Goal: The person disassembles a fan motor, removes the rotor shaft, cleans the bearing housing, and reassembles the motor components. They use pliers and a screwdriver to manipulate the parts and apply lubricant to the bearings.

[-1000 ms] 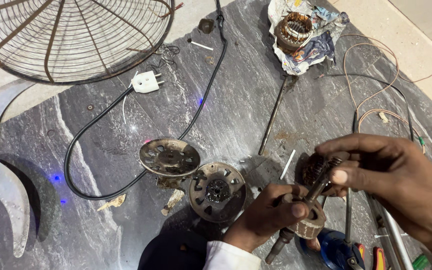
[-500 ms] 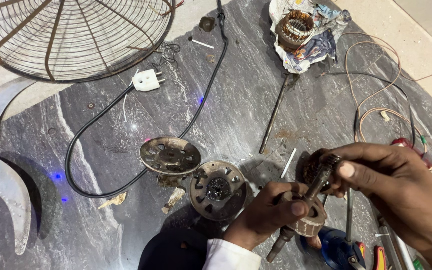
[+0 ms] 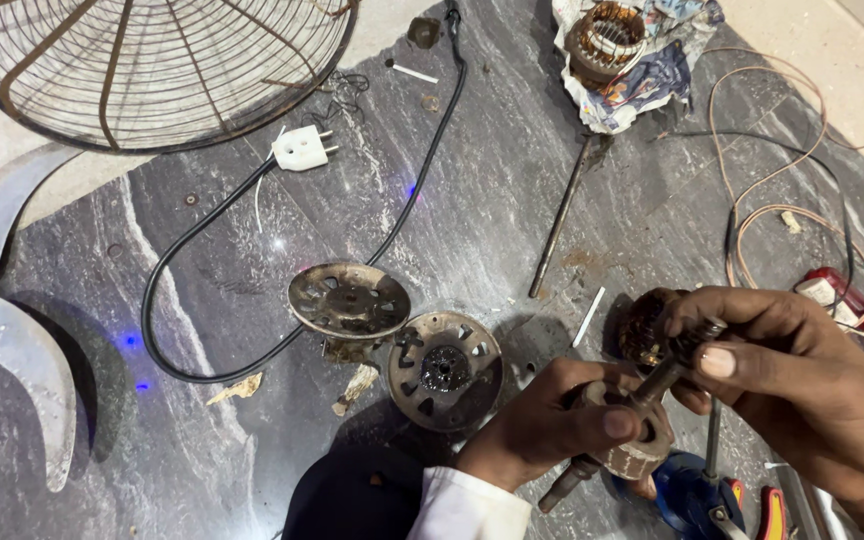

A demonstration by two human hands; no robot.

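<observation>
The person's left hand was wrapped tight around a rusty motor core with a metal rod through its middle. It sat low in the view, at about 5 o'clock from the two round motor covers. The right hand had its fingers pinched shut on the top of that rod, near a dark round part at its upper end. Both grips were closed on the same piece.

It looked like the step was pulling or twisting the rod and core apart. I think the next move needed a firm hold from the left hand and a straight, steady pull from the right.

On the dark stone floor lay a black cord with a white plug at 10 o'clock, a wire fan cage beyond it, and a coil of copper windings at 12 o'clock.
</observation>
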